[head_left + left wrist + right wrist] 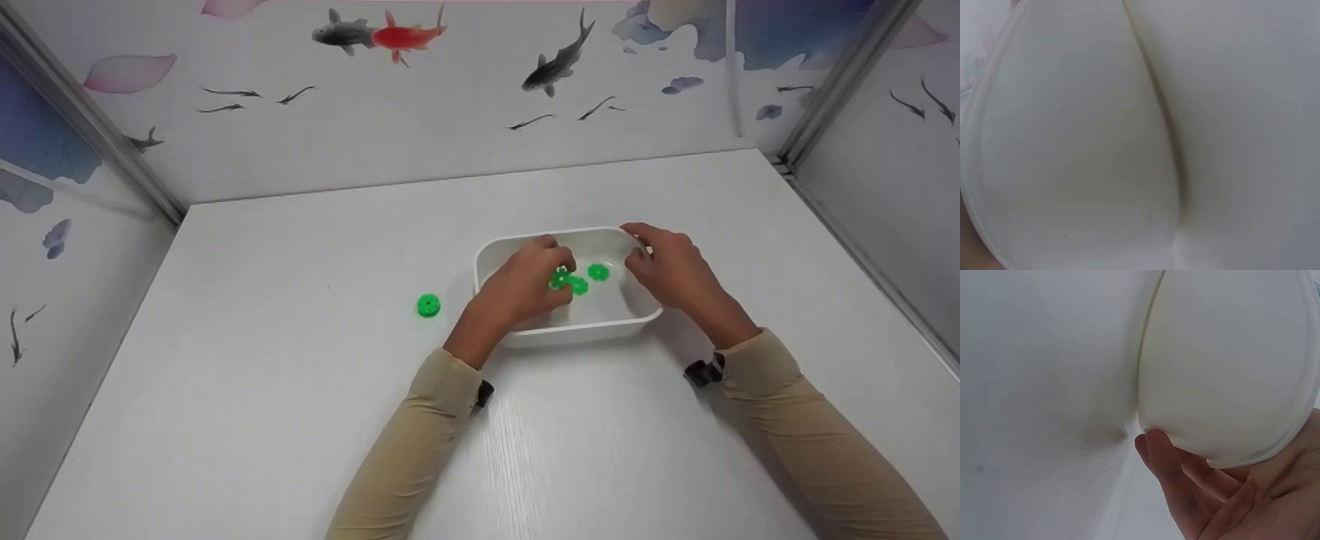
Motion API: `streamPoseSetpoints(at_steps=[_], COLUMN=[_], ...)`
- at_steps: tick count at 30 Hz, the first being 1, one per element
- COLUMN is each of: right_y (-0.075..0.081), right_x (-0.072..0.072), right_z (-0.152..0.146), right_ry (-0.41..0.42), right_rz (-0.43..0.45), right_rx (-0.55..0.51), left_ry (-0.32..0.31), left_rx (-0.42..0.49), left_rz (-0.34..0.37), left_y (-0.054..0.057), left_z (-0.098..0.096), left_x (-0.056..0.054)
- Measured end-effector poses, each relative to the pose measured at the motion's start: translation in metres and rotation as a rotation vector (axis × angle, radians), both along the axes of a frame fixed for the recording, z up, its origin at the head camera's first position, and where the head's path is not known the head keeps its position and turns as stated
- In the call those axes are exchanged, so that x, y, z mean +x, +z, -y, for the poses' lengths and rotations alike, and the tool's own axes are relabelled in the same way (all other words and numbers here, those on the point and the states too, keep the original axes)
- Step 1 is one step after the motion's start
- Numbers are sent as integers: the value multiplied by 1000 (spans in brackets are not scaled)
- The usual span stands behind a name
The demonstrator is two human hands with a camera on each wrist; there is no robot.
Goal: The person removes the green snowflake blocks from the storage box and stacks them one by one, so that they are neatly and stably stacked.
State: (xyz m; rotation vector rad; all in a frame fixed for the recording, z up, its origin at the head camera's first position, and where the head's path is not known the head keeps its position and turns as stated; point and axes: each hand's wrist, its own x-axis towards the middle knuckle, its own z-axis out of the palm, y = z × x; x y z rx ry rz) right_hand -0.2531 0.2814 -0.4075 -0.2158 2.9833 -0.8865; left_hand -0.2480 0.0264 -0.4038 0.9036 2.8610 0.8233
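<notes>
My left hand (525,289) reaches down into the white plastic tub (577,331), fingers curled to pinch one of the green gear-shaped discs (559,279) lying on its floor, with two more discs just beside it. My right hand (671,270) cups the tub's right end, fingers wrapped on the rim and outer wall (1224,382), which should stop it sliding. A fourth green disc (428,305) sits alone on the white table (300,375), left of the tub.

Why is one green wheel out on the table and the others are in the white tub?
The lone green wheel lies on the bare table, untouched; the tub wheels lie in the white tub. The left hand reaches in among the tub wheels, and the right hand holds the tub's rim. All are green.
</notes>
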Motion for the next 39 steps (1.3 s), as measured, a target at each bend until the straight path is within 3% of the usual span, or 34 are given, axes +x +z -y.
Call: streamPoseSetpoints(at_steps=[8,13,20,26,32,39], right_y=[-2,-2,-1,1,-1,-2], right_x=[1,1,0,1,1,1], right_z=[-1,-1,0,0,-1,-1], right_ry=[3,-9,-14,-15,6,-6], right_rz=[-22,-12,8,24,-14,-19], right_rx=[-10,-8,-7,-7,-1,6], left_ry=[25,31,18,21,22,72], left_rx=[108,132,158,162,203,234], left_rz=[-68,-115,-128,-166,-209,-230], left_y=[6,11,16,16,18,14], left_z=[18,29,39,50,64,84], left_x=[3,8,15,20,23,26])
